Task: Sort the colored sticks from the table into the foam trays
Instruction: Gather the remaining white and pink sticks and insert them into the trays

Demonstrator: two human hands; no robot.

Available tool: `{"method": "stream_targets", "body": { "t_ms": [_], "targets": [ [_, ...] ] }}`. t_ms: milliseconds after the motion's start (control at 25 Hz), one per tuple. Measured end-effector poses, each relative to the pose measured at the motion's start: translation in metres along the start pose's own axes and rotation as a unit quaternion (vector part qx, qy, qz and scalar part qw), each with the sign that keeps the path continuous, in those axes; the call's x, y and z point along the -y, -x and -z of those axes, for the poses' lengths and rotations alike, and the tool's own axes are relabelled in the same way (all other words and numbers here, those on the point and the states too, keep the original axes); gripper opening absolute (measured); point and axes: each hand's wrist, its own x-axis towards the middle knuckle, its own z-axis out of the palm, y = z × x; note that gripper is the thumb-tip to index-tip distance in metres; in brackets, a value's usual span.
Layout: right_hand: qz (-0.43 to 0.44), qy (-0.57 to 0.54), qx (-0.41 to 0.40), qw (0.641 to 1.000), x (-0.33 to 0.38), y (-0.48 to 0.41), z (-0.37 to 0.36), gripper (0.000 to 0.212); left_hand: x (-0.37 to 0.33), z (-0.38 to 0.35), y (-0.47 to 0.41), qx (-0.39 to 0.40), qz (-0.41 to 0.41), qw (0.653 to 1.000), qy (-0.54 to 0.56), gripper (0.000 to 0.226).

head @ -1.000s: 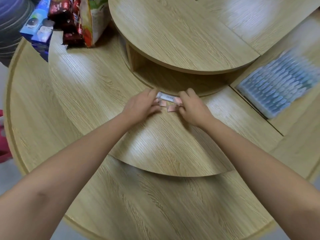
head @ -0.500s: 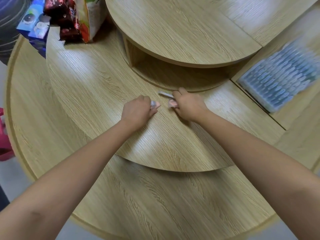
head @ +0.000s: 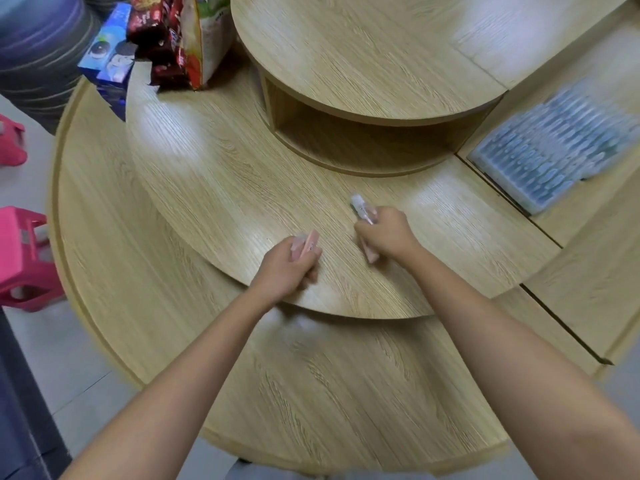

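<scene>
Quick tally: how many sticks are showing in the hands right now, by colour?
Pink sticks: 2, one in the left hand, one in the right hand.
White stick: 1, in the right hand.
Total: 3 showing; blur may hide more.

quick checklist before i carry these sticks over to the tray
1. Left hand grips pink sticks: ok.
2. Right hand grips whitish stick and lower pink stick: ok.
3. No loose sticks seen on the table: ok.
4. Foam tray in view on the right: ok.
5. Free slots in the foam tray: cannot tell, blurred.
6. Bare wood between right hand and foam tray: ok.
</scene>
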Motion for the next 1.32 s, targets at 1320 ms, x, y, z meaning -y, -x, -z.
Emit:
{"method": "stream_targets", "body": {
  "t_ms": [1320],
  "targets": [
    [-0.274,-0.457,-0.387,0.753,-0.459,0.404,0.208,0.027,-0.092,-0.547,0.237,0.374,-0.036,0.926,-0.026,0.025]
  ]
}}
